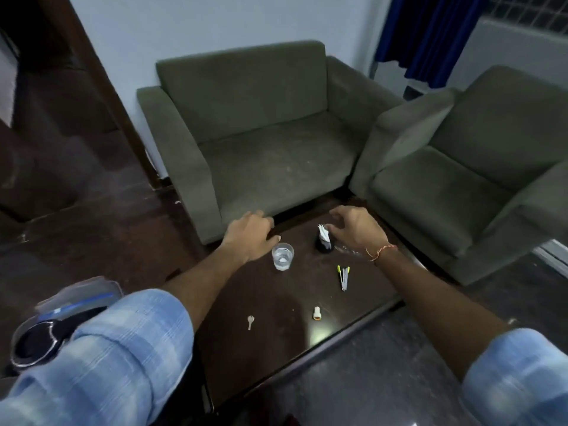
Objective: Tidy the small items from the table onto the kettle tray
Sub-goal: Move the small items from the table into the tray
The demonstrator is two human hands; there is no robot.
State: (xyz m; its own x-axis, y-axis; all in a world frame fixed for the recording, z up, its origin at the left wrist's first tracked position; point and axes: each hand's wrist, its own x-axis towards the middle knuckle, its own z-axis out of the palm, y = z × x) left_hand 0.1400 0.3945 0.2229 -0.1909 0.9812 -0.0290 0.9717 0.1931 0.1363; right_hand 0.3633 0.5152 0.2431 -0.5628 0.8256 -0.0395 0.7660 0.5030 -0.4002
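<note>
Rolled blue sleeves (123, 342) fill the lower corners of the view, nearest the camera; beyond them both forearms reach out over the dark bench (276, 348).

Right hand (353, 230): open, fingers spread and curled downward, hovering at the black holder (324, 242) with white packets standing in it. The thumb lies just beside the packets; no grip is closed on anything. A thread band sits on this wrist.

Left hand (250, 233): open, palm down, fingers loosely bent, empty. Its thumb is just beside the rim of the glass tumbler (282, 256), which stands upright; contact cannot be confirmed.

Taking the tumbler as landmark: the holder stands near it on the right. A bundle of thin sticks with yellow-green ends (343, 276) lies right of it and nearer the camera. A small white capped item (316, 312) lies nearer still, and a key (250, 321) lies on the camera side, well apart from the tumbler. All of these rest on the bench.

The kettle tray (76, 298) shows at lower left, well apart from the tumbler, largely hidden by the left sleeve, with a black kettle lid (37, 342) visible.

Assessment: the step in hand is the reach for a first pick, likely the holder. The next move calls for closing the right hand around the holder's body, keeping it upright so the packets stay in, then carrying it across to the tray.
</note>
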